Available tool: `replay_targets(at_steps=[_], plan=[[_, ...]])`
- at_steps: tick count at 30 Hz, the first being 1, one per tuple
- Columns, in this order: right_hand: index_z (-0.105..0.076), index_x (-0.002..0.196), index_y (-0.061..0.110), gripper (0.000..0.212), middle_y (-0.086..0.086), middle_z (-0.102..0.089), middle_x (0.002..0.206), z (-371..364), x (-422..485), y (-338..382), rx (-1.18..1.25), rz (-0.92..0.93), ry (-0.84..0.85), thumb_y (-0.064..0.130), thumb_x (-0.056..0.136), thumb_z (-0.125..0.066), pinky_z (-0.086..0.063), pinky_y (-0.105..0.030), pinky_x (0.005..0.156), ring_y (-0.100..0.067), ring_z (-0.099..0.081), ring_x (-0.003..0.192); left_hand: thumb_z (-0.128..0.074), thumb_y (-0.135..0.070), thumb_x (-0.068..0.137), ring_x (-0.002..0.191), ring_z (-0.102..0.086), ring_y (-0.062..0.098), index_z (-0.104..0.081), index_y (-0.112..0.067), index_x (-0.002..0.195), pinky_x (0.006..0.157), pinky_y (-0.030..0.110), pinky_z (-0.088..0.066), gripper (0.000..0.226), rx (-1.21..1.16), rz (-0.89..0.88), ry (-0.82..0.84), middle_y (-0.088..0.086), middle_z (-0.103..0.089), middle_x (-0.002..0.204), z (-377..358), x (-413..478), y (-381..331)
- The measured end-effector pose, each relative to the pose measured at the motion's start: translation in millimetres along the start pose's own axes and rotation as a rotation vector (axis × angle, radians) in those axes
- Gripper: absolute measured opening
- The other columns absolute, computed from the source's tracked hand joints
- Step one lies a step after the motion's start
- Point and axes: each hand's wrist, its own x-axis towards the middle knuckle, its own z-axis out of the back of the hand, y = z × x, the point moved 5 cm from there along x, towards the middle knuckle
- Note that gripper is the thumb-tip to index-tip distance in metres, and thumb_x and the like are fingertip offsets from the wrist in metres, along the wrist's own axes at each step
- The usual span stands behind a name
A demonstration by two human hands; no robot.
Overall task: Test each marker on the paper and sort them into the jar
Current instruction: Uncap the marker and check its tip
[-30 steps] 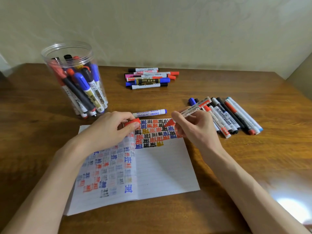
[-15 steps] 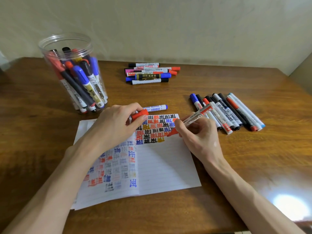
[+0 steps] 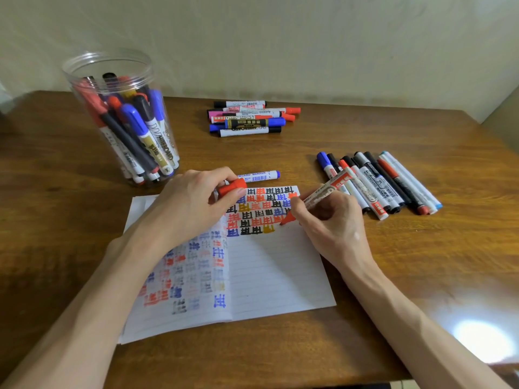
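Centre right of the frame: grips a slim plastic red marker [image 3: 323, 195] in the right hand [image 3: 331, 228], fingers curled round the barrel, wedge tip down on the lined white paper [image 3: 280, 270], just below rows of blocky red, black, blue and ochre characters. Centre: pinches the stubby red cap [image 3: 231, 188] between thumb and fingers of the left hand [image 3: 193, 209], over the paper's top edge. Upper left: a clear cylindrical jar [image 3: 120, 119] on the glossy wooden table [image 3: 393, 276], packed with leaning capped markers. Just beyond the left hand, a blue-capped marker [image 3: 258, 176] lying flat. Right of centre, a fanned row of markers [image 3: 379, 183]; upper centre, a small stacked pile [image 3: 250, 117].
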Motion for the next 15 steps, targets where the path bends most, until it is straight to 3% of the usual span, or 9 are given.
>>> replay_targets(at_steps=[2,5,9,15], plan=[[-0.074,0.071,0.015,0.025,0.010,-0.076,0.071,1.0,0.6,-1.3,0.015,-0.017,-0.005,0.023,0.095,-0.074,-0.046,-0.020,0.049,-0.004,-0.066,0.058,-0.049,-0.056,0.098,0.091,-0.067,0.006,-0.061,-0.034,0.117,0.073,0.028,-0.058,0.032,-0.002,0.001,-0.001,-0.017,-0.066,0.100,-0.1,0.0,0.4],[-0.076,0.078,0.013,0.022,0.007,-0.079,0.078,0.7,0.3,-0.8,0.077,-0.026,0.021,0.022,0.097,-0.073,-0.052,-0.022,0.054,-0.009,-0.073,0.067,-0.047,-0.057,0.098,0.090,-0.067,0.005,-0.061,-0.033,0.117,0.069,0.024,-0.056,0.033,0.001,0.000,0.002,-0.013,-0.071,0.105,-1.2,0.2,1.2],[-0.074,0.075,0.012,0.024,0.009,-0.077,0.077,-1.8,-0.9,2.5,0.075,0.015,0.060,0.020,0.097,-0.073,-0.050,-0.013,0.057,-0.003,-0.073,0.068,-0.048,-0.057,0.098,0.093,-0.067,0.007,-0.061,-0.032,0.120,0.071,0.025,-0.056,0.036,0.004,0.004,0.009,-0.010,-0.072,0.109,-1.1,0.3,1.3],[-0.076,0.078,0.011,0.020,0.009,-0.079,0.082,-3.1,-2.3,4.0,0.056,0.044,0.072,0.020,0.096,-0.074,-0.054,-0.017,0.056,-0.004,-0.075,0.072,-0.050,-0.055,0.098,0.093,-0.067,0.008,-0.062,-0.032,0.119,0.071,0.025,-0.056,0.034,-0.003,0.004,0.003,-0.009,-0.072,0.109,-0.9,0.0,2.0]])
